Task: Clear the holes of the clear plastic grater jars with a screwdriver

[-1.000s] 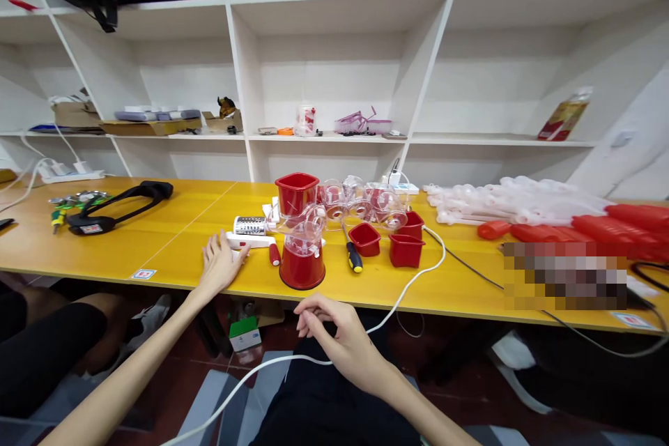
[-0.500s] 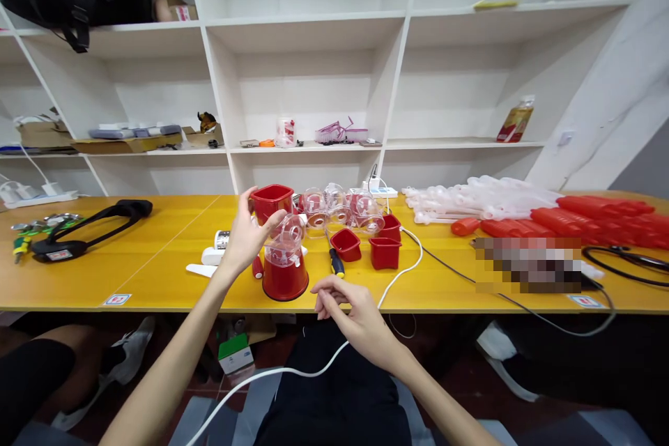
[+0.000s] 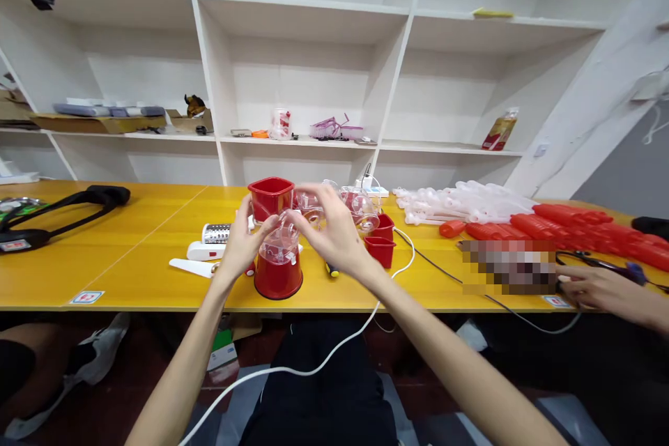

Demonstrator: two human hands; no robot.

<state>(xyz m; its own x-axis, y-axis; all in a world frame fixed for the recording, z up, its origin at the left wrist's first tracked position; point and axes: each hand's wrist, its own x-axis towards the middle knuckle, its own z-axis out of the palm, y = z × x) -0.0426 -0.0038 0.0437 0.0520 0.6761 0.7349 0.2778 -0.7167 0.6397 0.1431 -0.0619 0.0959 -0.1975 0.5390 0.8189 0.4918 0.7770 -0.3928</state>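
Observation:
A red cone-shaped base with a clear plastic top [image 3: 277, 267] stands near the front edge of the yellow table [image 3: 130, 258]. My left hand [image 3: 239, 245] grips the clear top from the left, fingers curled round it. From the right, my right hand [image 3: 329, 231] closes its fingers on the same clear top. A red square cup [image 3: 270, 196] stands just behind, beside several clear plastic housings [image 3: 360, 205]. Left of the base lie a metal grater drum [image 3: 216, 232] and a white handle piece [image 3: 201, 251].
Small red cups [image 3: 381, 249] and a screwdriver sit right of my hands. A white cable [image 3: 334, 352] drops off the table edge into my lap. Clear and red parts [image 3: 523, 219] are piled at right, where another person's hand [image 3: 601, 289] rests. White shelves stand behind.
My left hand rose from the table to the clear top. My right hand came up from my lap and joined it there. The view turned slightly right.

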